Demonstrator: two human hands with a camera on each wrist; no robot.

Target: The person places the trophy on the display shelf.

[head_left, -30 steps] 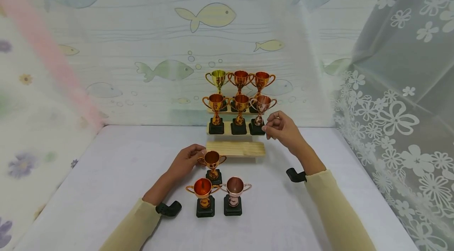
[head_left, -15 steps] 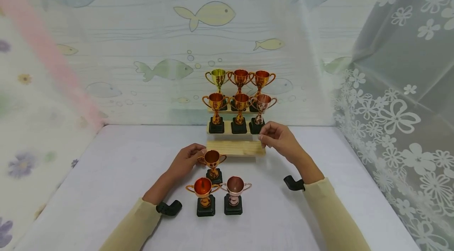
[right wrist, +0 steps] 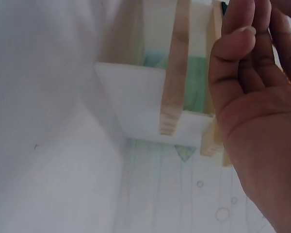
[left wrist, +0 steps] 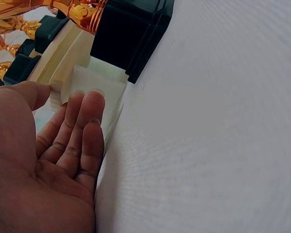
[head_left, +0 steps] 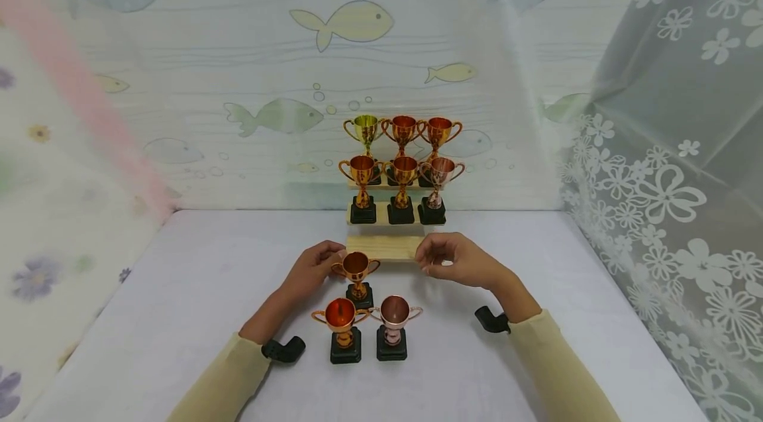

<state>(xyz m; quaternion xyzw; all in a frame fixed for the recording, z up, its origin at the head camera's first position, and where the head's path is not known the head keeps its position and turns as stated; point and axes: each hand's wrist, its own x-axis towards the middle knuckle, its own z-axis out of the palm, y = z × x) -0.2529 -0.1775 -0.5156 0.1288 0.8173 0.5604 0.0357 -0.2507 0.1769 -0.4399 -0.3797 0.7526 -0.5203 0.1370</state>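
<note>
A tiered wooden display stand point(head_left: 384, 248) holds trophy cups in two rows on its upper tiers. My left hand point(head_left: 311, 269) grips the left end of its lowest plank point(left wrist: 58, 92), thumb on one side and fingers on the other. Just right of that hand stands a bronze trophy cup point(head_left: 356, 269) on a black base point(left wrist: 131, 39). Nearer me are an orange-gold trophy cup point(head_left: 340, 317) and a pinkish trophy cup point(head_left: 395, 313), both upright. My right hand point(head_left: 459, 260), loosely curled and holding nothing, hovers at the lowest plank's right end.
The middle tier carries two gold trophy cups point(head_left: 402, 177) and a rose one point(head_left: 441, 177). Behind them, the top tier bears a yellow-gold cup point(head_left: 366, 127) and two orange-red ones. White cloth point(head_left: 238, 236) covers the table, and patterned curtains point(head_left: 250, 64) surround it.
My right hand has come down and leftward from the rose cup's base on the middle tier to the lowest plank. The left hand and trophies stay put.
</note>
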